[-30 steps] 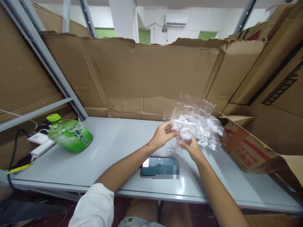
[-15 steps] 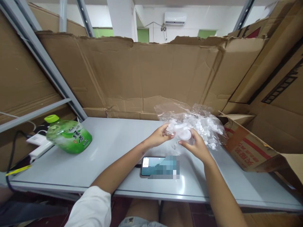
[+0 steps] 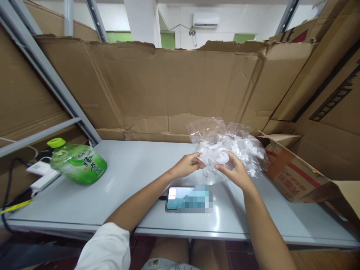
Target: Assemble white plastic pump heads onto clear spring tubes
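A clear plastic bag (image 3: 236, 144) full of small white plastic caps lies on the grey table (image 3: 132, 176), right of centre. My left hand (image 3: 187, 165) pinches the bag's near left edge. My right hand (image 3: 234, 171) holds a small round white cap (image 3: 222, 157) against the front of the bag, fingers curled around it. Both hands are close together just above the tabletop.
A phone (image 3: 187, 198) lies face up near the front edge, under my forearms. A green drink bottle (image 3: 77, 163) lies at the left beside a white power strip (image 3: 39, 174) and cables. An open cardboard box (image 3: 295, 176) sits at right. Cardboard walls surround the table.
The bag, held up a second ago, has come down and slumped onto the table. Both hands have dropped slightly with it and stay at its front.
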{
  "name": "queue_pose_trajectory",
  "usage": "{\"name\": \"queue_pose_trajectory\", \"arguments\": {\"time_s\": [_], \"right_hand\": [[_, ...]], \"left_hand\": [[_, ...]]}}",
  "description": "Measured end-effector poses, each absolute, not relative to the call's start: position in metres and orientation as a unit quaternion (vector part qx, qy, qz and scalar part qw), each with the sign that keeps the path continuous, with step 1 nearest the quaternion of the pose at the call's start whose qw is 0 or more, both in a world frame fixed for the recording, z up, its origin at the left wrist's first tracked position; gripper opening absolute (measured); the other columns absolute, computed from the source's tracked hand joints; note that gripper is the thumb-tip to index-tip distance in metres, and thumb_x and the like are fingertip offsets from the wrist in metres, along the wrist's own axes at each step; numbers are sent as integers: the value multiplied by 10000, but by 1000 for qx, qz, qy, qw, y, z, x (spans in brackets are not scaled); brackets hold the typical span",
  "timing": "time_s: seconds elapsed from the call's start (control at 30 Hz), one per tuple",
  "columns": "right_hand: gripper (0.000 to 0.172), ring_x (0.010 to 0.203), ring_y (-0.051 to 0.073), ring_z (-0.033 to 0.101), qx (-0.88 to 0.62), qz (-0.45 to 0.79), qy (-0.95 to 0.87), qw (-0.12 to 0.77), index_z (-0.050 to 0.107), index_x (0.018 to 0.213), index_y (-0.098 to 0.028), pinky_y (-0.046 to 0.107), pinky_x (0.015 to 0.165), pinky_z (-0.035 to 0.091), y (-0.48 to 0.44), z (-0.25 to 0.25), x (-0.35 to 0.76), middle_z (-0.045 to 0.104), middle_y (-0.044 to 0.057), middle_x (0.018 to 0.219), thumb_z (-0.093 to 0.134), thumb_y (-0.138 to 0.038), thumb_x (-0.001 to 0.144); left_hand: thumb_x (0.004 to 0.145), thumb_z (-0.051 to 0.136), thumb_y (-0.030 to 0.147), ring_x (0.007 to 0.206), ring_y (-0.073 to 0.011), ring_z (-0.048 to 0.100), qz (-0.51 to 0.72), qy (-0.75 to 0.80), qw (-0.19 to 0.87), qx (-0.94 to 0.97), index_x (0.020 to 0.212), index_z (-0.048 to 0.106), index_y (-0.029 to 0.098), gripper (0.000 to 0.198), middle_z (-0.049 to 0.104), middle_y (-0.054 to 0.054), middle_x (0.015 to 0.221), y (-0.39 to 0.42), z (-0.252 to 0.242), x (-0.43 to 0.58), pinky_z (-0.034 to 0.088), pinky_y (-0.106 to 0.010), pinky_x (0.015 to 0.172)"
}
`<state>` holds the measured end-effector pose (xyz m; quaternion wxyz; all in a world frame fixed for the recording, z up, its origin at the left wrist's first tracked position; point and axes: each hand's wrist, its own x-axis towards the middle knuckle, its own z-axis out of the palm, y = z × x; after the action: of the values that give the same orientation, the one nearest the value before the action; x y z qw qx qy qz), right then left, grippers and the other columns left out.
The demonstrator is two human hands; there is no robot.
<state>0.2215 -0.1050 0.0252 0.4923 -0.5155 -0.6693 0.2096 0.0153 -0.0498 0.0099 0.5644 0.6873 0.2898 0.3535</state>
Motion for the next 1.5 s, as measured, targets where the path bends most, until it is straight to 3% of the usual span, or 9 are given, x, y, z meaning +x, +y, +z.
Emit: {"name": "queue_pose_trajectory", "arguments": {"time_s": [0.07, 0.23, 0.53, 0.7, 0.87, 1.07, 1.27, 1.4, 1.5], "right_hand": [[501, 1029, 272, 581, -528, 184, -637, 531, 546, 1085, -197, 395, 891, 443, -104, 24, 221, 626, 93, 1102, 715, -428, 673], [494, 980, 268, 601, -513, 200, -678, 487, 561, 1088, -205, 388, 854, 465, -103, 20, 217, 641, 83, 1061, 715, -431, 677], [514, 1037, 262, 577, -521, 214, -615, 552, 559, 1083, -207, 415, 926, 421, -98, 17, 221, 625, 85, 1106, 742, -411, 647], [513, 1011, 247, 584, -482, 197, -503, 690, 543, 1104, -194, 425, 930, 414, -93, 13, 226, 622, 92, 1075, 728, -396, 670], [506, 954, 229, 604, -466, 191, -464, 728, 562, 1106, -184, 408, 896, 438, -92, 14, 230, 635, 83, 1034, 733, -375, 669], [473, 954, 213, 599, -460, 129, -436, 763, 599, 1065, -159, 383, 903, 431, -92, 19, 237, 642, 72, 1021, 745, -337, 652], [405, 807, 169, 624, -433, 126, -337, 827, 606, 1037, -189, 341, 785, 484, -94, 28, 261, 637, 12, 900, 715, -339, 677], [385, 739, 161, 626, -449, 147, -315, 823, 603, 1022, -204, 326, 718, 503, -94, 30, 264, 623, -9, 816, 693, -375, 688], [414, 778, 172, 630, -455, 148, -336, 811, 609, 1016, -194, 345, 762, 499, -92, 26, 258, 637, 7, 860, 716, -388, 666]], "left_hand": [[770, 611, 251, 790, -163, 654, 371, 287, 559, 684, 963, 546, 148, 228, 681, -84, 903, -50, 11, 14, 483, -281, 698], [807, 554, 329, 723, -129, 613, 391, 309, 497, 710, 745, 579, 142, 199, 638, -35, 776, -50, 16, 12, 469, -237, 641], [832, 516, 333, 725, -125, 591, 379, 332, 426, 751, 766, 597, 151, 210, 634, -17, 752, -48, 16, 7, 452, -234, 682], [842, 505, 307, 894, -169, 612, 247, 350, 326, 843, 1004, 628, 193, 233, 661, -38, 1041, -44, 7, 13, 462, -273, 797], [848, 520, 330, 1130, -247, 522, 130, 269, 169, 939, 1229, 508, 153, 420, 564, -111, 1212, -42, 2, 40, 418, -338, 933], [866, 471, 441, 900, -222, 609, 108, 276, 95, 950, 1242, 488, 218, 437, 523, -91, 1136, -35, -1, 64, 474, -324, 777], [861, 481, 430, 816, -195, 618, 83, 287, 82, 951, 1215, 511, 291, 381, 505, -61, 1095, -37, -5, 66, 469, -307, 735], [876, 439, 440, 817, -231, 623, 50, 291, 62, 953, 1222, 480, 272, 386, 520, -85, 1077, -43, -5, 69, 476, -329, 691], [878, 433, 442, 806, -239, 626, 27, 290, 55, 955, 1171, 504, 243, 362, 523, -101, 1064, -47, -6, 72, 479, -328, 660]]}}
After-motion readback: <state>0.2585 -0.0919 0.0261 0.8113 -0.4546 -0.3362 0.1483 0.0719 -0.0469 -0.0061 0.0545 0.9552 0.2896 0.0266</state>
